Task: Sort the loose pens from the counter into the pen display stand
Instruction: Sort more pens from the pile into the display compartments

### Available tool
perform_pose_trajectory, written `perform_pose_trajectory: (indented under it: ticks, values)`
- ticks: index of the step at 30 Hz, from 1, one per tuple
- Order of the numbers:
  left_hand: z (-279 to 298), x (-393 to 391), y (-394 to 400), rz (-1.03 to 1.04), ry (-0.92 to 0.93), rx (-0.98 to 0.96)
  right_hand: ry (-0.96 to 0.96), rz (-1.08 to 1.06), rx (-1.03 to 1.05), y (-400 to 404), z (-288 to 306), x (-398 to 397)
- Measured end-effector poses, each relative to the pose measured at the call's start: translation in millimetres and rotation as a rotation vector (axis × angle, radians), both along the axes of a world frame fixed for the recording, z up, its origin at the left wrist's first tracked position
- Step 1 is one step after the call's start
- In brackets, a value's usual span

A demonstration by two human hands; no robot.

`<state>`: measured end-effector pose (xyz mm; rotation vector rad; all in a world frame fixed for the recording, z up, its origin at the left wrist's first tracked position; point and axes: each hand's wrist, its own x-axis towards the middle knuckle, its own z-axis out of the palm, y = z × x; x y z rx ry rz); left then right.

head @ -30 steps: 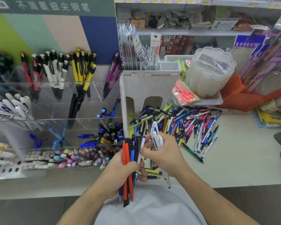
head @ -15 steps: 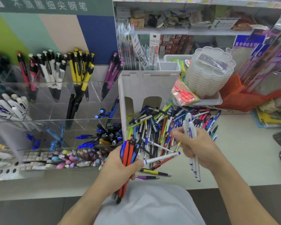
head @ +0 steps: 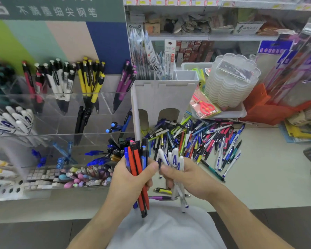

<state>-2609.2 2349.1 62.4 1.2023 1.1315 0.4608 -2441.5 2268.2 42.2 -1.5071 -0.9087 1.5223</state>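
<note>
Left hand [head: 131,178] is clutching a red-and-blue bundle [head: 137,169]; right hand [head: 185,177] is gripping white pens [head: 174,160], which could slip, being loosely fanned.

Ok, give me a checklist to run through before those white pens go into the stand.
1. Right hand grips the white pens: ok.
2. White pens all point one way: cannot tell, blurred.
3. Left hand holds the red and blue pens firmly: ok.
4. Matching slot exists: ok, white pens in display stand at left.
5. Room left in that slot: cannot tell.
6. Counter sorted: not ok, loose pile remains.
</note>
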Motion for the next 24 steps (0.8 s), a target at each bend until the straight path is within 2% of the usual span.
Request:
perform_pose_trajectory:
  ticks: [4,7,11,13,16,17,19,24]
  values:
    - [10.0,-16.9,3.2,-0.018,-0.016,-0.001,0.419,-0.290,-0.032,1.4,-7.7,-14.8]
    - [14.6,-30.2,3.3,-0.046,-0.047,-0.008,0.517,-0.295,-0.048,-9.4,-14.1,-28.0]
    - [8.7,-42.1,3.2,0.077,-0.128,-0.086,0.356,-0.160,-0.144,-27.9,-20.5,-46.5]
    - [6.6,-50.2,5.6,0.186,-0.168,-0.103,0.288,-0.224,-0.175,-21.8,-18.7,-48.9]
    - [6.3,-69.8,13.6,0.308,-0.213,-0.080,0.030,-0.276,-0.152,9.0,-1.7,-52.4]
    - [7.2,-76.8,17.1,0.341,-0.229,-0.072,-0.043,-0.282,-0.101,22.2,7.1,-57.1]
    - [8.4,-91.3,23.8,0.418,-0.273,-0.085,-0.050,-0.308,0.070,49.4,25.8,-71.0]
    - [5.9,-128.8,38.1,0.563,-0.316,-0.085,-0.195,-0.210,0.499,116.0,82.7,-120.7]
